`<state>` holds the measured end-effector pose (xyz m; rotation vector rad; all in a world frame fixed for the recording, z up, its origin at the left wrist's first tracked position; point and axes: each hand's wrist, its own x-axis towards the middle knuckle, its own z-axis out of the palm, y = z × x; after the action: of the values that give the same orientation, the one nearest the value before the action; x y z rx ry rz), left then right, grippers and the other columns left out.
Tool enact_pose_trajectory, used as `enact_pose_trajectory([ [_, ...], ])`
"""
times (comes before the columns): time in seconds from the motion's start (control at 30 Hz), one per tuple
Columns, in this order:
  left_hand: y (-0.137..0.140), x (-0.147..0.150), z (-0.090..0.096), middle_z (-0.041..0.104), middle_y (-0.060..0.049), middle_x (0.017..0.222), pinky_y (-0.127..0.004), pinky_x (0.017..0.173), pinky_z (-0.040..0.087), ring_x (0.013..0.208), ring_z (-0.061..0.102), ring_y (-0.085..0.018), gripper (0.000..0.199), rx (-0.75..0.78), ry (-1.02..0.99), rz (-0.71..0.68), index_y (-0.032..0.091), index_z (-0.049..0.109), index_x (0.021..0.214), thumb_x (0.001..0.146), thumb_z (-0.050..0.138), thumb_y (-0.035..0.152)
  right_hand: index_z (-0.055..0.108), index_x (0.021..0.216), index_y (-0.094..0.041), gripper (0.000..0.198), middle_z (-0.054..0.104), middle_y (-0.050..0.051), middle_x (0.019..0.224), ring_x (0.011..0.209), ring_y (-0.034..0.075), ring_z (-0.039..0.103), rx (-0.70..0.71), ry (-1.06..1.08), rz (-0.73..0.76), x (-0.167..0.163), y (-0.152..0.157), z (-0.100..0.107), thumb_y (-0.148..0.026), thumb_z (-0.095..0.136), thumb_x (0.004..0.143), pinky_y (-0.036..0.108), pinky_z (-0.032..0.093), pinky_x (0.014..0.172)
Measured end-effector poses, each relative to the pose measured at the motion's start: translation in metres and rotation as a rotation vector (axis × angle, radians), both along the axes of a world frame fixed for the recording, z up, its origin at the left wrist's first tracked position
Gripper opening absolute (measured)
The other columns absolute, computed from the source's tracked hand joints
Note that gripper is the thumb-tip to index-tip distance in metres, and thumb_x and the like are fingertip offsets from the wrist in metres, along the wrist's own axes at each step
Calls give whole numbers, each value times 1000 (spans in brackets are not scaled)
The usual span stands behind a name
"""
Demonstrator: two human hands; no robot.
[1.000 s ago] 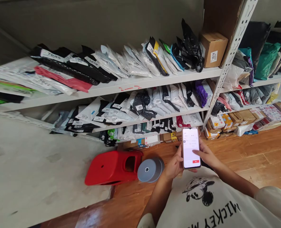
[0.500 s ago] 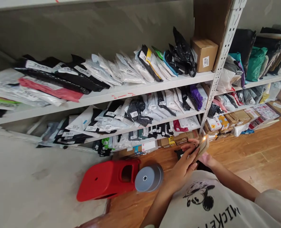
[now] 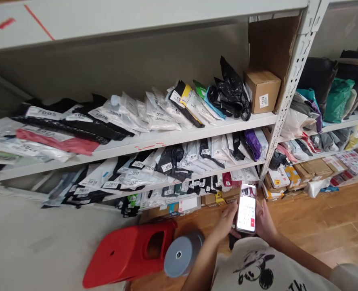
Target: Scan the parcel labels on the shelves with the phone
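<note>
A smartphone (image 3: 246,209) with a lit screen is upright in front of my chest. The screen shows a keypad with one red key, below a small camera picture. My left hand (image 3: 226,221) grips the phone's left edge. On the other side, my right hand (image 3: 266,222) lies against the right edge, its far fingers partly hidden behind the phone. Below the phone a dark object (image 3: 233,241) peeks out, too covered to name. The nearest lower shelf holds rows of labelled parcel bags (image 3: 192,157).
A white metal shelf (image 3: 130,151) spans the view, packed with black, white and coloured bags. A cardboard box (image 3: 262,91) stands by the perforated post (image 3: 290,85). A red stool (image 3: 121,254) and a round grey-blue stool (image 3: 179,256) stand on the wooden floor (image 3: 315,222).
The phone has turned from edge-on to face me, its screen now visible. My hands have parted to its two sides. The shelves sit lower in view.
</note>
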<state>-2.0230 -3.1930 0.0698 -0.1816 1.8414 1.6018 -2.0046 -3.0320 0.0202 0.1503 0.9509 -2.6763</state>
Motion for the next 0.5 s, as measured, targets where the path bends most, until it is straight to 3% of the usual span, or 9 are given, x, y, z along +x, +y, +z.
enact_pose_trajectory([
  [0.1, -4, -65, 2, 68, -5, 73, -38, 65, 56, 68, 67, -24, 71, -243, 278, 13, 19, 66, 134, 93, 39, 70, 70, 116, -29, 65, 77, 10, 121, 125, 37, 64, -22, -71, 17, -41, 19, -6, -82, 61, 80, 59, 44, 110],
  [0.23, 3, -172, 1, 75, -8, 100, -38, 92, 56, 93, 70, -23, 44, -671, 594, 90, 16, 66, 132, 98, 42, 32, 74, 107, -30, 61, 79, 8, 116, 124, 39, 65, -15, -154, 33, -97, 61, -17, -81, 71, 73, 61, 43, 110],
  [0.37, 27, -278, -14, 67, -14, 133, -34, 110, 45, 124, 61, -23, 47, -864, 614, 53, 14, 65, 132, 93, 39, 8, 76, 106, -32, 56, 77, 6, 123, 130, 38, 60, 9, -206, 37, -137, 106, -27, -75, 78, 70, 59, 39, 115],
  [0.5, 39, -353, -38, 66, -22, 131, -40, 109, 45, 128, 59, -31, 40, -1013, 522, -29, 9, 65, 130, 91, 54, 12, 76, 110, -32, 56, 77, 5, 124, 136, 37, 56, 30, -232, 73, -158, 143, -32, -73, 79, 70, 58, 36, 118],
])
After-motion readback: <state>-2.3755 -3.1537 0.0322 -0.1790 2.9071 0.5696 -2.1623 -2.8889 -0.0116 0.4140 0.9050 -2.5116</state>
